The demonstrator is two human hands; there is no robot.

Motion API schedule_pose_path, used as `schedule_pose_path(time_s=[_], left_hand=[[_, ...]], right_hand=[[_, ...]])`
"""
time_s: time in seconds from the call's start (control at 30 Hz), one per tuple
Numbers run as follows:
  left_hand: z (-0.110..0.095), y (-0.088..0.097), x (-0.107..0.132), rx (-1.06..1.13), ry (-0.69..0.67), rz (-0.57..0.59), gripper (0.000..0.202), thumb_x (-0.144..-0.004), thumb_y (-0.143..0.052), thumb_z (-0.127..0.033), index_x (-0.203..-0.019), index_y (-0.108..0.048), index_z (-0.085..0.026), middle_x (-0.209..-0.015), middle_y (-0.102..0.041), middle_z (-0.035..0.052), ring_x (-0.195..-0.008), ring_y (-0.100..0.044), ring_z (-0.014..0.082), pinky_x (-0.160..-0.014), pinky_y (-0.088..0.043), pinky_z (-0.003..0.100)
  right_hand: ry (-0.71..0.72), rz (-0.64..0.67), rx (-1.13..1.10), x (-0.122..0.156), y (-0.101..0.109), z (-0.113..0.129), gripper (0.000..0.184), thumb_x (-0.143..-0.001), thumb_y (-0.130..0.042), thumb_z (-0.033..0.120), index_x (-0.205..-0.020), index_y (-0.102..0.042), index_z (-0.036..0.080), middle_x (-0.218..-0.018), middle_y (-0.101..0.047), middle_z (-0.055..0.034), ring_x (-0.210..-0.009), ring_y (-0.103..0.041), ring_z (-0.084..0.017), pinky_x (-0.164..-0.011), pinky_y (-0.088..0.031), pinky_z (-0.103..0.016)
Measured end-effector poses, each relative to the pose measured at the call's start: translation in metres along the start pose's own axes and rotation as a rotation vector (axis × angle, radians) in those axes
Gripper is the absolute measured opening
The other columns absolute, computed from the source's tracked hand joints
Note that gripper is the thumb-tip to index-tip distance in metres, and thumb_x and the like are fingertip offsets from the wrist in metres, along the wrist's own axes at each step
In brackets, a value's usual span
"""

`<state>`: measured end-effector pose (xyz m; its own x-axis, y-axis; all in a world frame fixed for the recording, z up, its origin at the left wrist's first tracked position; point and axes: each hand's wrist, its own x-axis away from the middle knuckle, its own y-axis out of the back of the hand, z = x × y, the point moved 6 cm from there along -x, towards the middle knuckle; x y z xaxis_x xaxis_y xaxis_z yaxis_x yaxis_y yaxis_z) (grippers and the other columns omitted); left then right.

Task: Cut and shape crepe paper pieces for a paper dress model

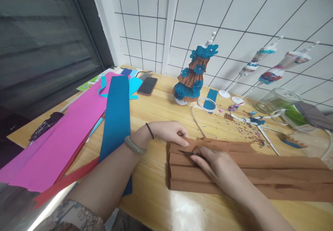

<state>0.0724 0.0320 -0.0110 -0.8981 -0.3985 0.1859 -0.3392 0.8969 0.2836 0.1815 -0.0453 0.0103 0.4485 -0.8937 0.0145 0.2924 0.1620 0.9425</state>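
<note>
Pinching with my left hand (169,132), I have thumb and fingertips drawn together on the top left edge of the brown paper (273,173). My right hand (221,170) lies just beside it, on the folds, fingers closed around a thin dark tool (187,152) whose tip pokes out toward the left hand; what kind of tool I cannot tell. The brown paper lies folded in long pleats on the wooden table (161,109), right in front of me, and runs off to the right.

Far left, a wide pink sheet (65,134) lies slanted with a red sheet (67,180) under its near edge. Next to it a long blue strip (116,120) runs beneath my left forearm. A phone (147,85) lies flat behind that, near the wall. Further right stands a small paper dress (194,76) in brown and blue, upright, with a white ring (207,104) just beside its base. Paper scraps (244,123) are scattered beyond, and a glass jar (277,101) sits near the right edge.
</note>
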Motion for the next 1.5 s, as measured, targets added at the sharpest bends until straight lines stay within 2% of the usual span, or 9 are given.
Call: schedule_pose_path(time_s=[0.33,0.67,1.2,1.5], left_hand=[[0.0,0.0,0.0,0.008,0.003,0.007,0.018,-0.073,-0.062,-0.029,-0.07,-0.057,-0.012,-0.06,-0.052,-0.0048,-0.055,-0.044,0.0066,-0.053,-0.033,0.019],[0.0,0.0,0.0,-0.011,-0.013,0.006,0.022,-0.071,-0.064,-0.034,-0.069,-0.058,-0.013,-0.059,-0.052,-0.0053,-0.055,-0.043,0.0068,-0.052,-0.032,0.02],[-0.001,-0.001,-0.001,-0.017,-0.023,0.016,0.02,-0.072,-0.064,-0.031,-0.071,-0.059,-0.011,-0.063,-0.053,-0.0029,-0.058,-0.045,0.0078,-0.054,-0.035,0.019],[0.0,-0.001,-0.001,-0.028,-0.021,0.011,0.024,-0.07,-0.065,-0.035,-0.069,-0.058,-0.012,-0.059,-0.05,-0.0048,-0.056,-0.042,0.0072,-0.053,-0.034,0.02]], right_hand=[[-0.026,0.017,-0.034,-0.003,-0.003,0.004,0.024,-0.09,-0.041,0.037,-0.089,-0.06,0.023,-0.077,-0.066,-0.003,-0.073,-0.063,-0.019,-0.063,-0.043,-0.028],[-0.011,-0.026,0.0,-0.005,-0.003,0.004,0.023,-0.088,-0.045,0.036,-0.085,-0.062,0.022,-0.075,-0.066,-0.004,-0.068,-0.063,-0.019,-0.059,-0.044,-0.027],[-0.04,0.032,0.01,-0.007,-0.01,0.009,0.024,-0.09,-0.042,0.037,-0.089,-0.06,0.021,-0.076,-0.068,-0.0049,-0.068,-0.065,-0.02,-0.061,-0.044,-0.028],[-0.066,0.042,-0.028,-0.008,-0.015,0.006,0.025,-0.09,-0.041,0.038,-0.094,-0.06,0.023,-0.082,-0.068,-0.0049,-0.075,-0.064,-0.022,-0.065,-0.044,-0.03]])
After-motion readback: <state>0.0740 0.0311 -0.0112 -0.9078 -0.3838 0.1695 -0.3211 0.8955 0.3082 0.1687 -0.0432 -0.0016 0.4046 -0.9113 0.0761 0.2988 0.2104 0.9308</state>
